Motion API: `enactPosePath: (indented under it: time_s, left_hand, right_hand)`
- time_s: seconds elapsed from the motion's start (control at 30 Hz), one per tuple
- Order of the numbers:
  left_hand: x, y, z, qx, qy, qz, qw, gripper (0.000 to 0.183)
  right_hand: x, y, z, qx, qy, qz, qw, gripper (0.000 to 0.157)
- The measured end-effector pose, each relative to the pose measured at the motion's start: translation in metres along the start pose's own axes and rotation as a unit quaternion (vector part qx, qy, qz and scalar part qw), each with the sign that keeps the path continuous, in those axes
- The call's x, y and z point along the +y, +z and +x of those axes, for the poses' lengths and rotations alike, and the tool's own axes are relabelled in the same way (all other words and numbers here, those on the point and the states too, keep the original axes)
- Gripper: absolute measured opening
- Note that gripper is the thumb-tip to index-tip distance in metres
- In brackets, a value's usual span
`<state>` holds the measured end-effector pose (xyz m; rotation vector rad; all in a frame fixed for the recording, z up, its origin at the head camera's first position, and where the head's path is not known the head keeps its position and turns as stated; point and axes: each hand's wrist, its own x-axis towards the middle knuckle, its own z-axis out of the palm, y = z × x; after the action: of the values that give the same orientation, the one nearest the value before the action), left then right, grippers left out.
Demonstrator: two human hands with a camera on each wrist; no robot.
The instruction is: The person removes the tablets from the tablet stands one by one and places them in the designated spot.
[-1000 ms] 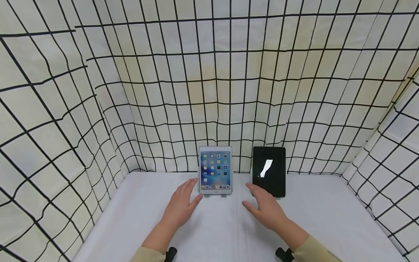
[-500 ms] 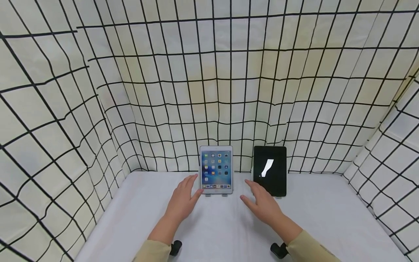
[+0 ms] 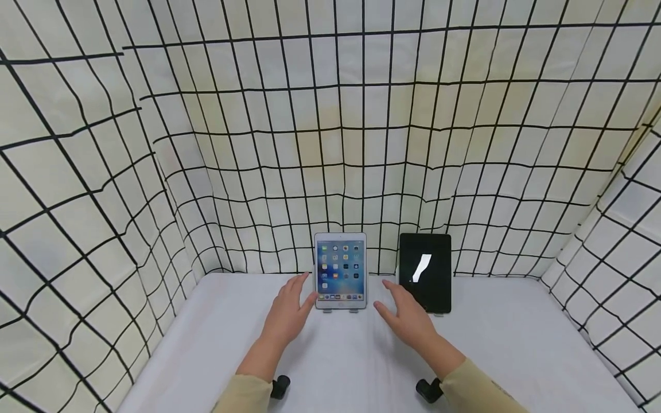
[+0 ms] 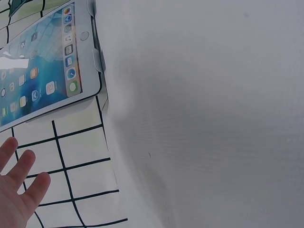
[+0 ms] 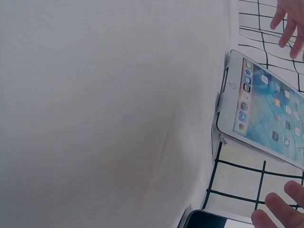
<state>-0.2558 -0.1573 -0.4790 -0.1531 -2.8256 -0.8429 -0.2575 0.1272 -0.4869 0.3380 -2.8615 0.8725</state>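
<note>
Fingers [image 3: 296,289] of the bare left hand [image 3: 286,315] are standing spread and holding nothing, just beside the lower left edge of a white-framed rectangular tablet [image 3: 341,271], which is leaning upright on small pale clips [image 3: 327,311] at the far side of a white-covered counter [image 3: 341,367]. Bare right hand [image 3: 409,318], its fingers likewise parted and empty, is hovering near a black rectangular tablet [image 3: 439,258], overlapping that tablet's lower left corner from the head view, and I cannot tell whether they are touching. Behind both, a white wall with black grid lines [image 3: 351,106] is standing.
</note>
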Motion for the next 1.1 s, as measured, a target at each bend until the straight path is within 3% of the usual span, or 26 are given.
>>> enactPosePath:
  time_s: [0.33,0.53,0.87,1.1]
  left_hand:
    - [-0.003,-0.002,0.011,0.012,-0.011,-0.008,0.9998,0.069]
    - [0.0,-0.003,0.021,0.017,-0.022,-0.024,0.9993,0.061]
    - [-0.003,0.004,0.033,0.014,-0.042,-0.042,0.9982,0.062]
    - [-0.005,0.009,0.04,0.011,-0.056,-0.051,0.9971,0.064]
  right_hand:
    - [-0.006,0.001,0.017,0.003,0.016,0.02,1.0,0.083]
    - [-0.01,0.004,0.027,0.013,0.024,0.048,0.998,0.084]
    - [-0.015,0.015,0.042,0.013,0.054,0.086,0.995,0.061]
    - [-0.017,0.018,0.051,0.018,0.065,0.101,0.993,0.057]
